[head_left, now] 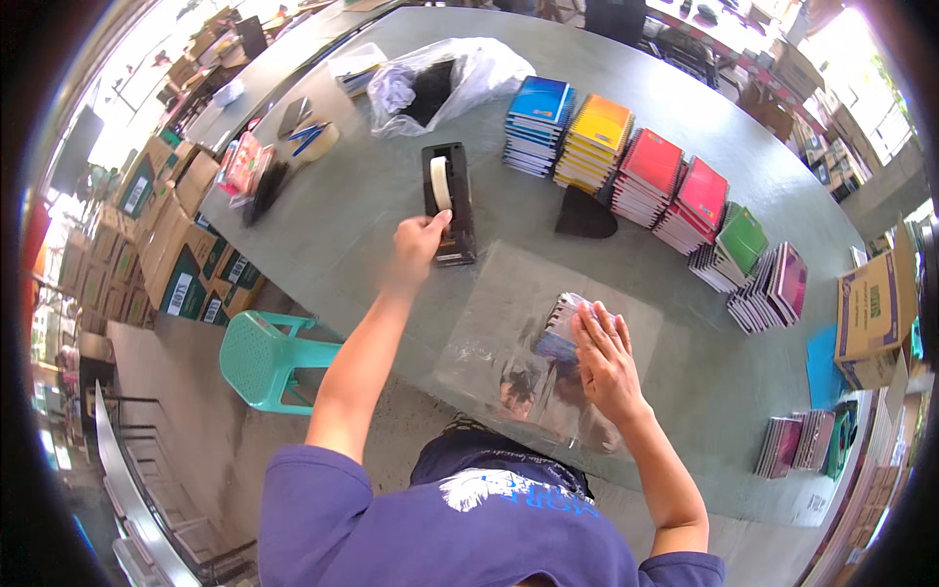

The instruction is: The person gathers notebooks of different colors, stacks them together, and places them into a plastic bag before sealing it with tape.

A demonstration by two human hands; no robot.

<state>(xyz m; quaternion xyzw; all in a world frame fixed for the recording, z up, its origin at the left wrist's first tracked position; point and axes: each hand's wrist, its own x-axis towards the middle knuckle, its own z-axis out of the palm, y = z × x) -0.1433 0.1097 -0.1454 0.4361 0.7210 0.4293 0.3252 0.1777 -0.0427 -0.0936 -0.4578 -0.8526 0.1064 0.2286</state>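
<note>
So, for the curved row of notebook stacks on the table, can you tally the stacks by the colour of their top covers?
Blue stack: 1
Yellow stack: 1
Red stacks: 2
Green stack: 1
Purple stack: 1
Total: 6

Head-worn left fisheye, facing down over table (518,210).

The tape dispenser (461,210) is black, its tape (439,183) cream. The notebook stacks (599,122) run blue, yellow, red, red again (a touch pinker), green and purple. The bench (357,225) is grey-green, the stool (256,360) mint green, the shirt (421,538) violet-blue with a white-and-blue print (479,490).
</note>
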